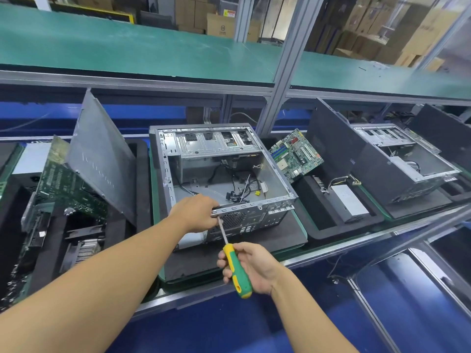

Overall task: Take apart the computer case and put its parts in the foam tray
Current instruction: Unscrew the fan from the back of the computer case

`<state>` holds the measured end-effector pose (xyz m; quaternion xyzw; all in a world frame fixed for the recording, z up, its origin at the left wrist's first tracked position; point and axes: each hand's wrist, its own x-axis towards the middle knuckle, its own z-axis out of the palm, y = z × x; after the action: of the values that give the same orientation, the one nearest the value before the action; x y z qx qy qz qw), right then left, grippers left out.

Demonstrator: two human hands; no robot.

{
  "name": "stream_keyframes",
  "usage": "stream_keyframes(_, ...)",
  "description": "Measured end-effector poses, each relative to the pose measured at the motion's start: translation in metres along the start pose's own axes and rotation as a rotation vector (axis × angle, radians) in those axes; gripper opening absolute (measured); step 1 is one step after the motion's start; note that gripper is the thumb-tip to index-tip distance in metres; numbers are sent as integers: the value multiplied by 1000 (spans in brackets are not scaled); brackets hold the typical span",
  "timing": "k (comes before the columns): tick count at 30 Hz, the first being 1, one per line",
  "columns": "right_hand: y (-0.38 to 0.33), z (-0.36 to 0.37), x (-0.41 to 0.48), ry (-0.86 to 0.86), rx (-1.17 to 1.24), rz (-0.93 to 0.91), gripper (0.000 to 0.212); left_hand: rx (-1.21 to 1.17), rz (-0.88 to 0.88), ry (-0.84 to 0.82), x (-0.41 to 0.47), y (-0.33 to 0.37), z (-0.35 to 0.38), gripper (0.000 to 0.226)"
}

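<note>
Left hand clamps near rim of computer case, fingers curled over. Right hand wraps green-yellow screwdriver, tip at case's rear panel. Motherboard leans right of case.

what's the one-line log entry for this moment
left hand grips computer case rear rail | right hand holds screwdriver, tip at rear panel | motherboard tilted in foam tray
</note>
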<state>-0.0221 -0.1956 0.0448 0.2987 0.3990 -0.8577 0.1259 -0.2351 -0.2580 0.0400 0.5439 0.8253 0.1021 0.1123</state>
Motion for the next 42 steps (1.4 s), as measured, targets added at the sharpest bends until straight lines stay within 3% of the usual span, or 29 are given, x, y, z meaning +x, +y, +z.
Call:
stream_keyframes(10,20,5,5,169,-158,-187,21,-5,-16,-9,1,-1,1,27)
stream_keyframes(16,23,8,5,576,-559,-339,25,-23,-3,11,-1,0,0,28)
stream_keyframes(19,22,12,5,673,-735,-351,27,-23,-6,8,-2,1,-1,23)
stream_keyframes(24,7,13,1,521,-586,-174,26,-31,-19,-2,-2,1,-1,18)
stream_keyframes(28,-5,13,-3,358,-327,-8,40,-29,-16,-5,-2,0,-1,19)
stream_keyframes(32,-5,9,-6,254,-302,-2,33,-26,-15,-15,-1,0,-1,19)
stream_keyframes(35,1,4,-7,216,-305,-115,22,-34,-22,-14,-1,0,0,22)
stream_keyframes(37,6,3,-8,269,-388,-174,20,-40,-20,-10,-2,0,0,24)
stream_keyframes(42,13,13,-8,583,-824,-225,19,-21,-10,-5,-2,1,0,18)
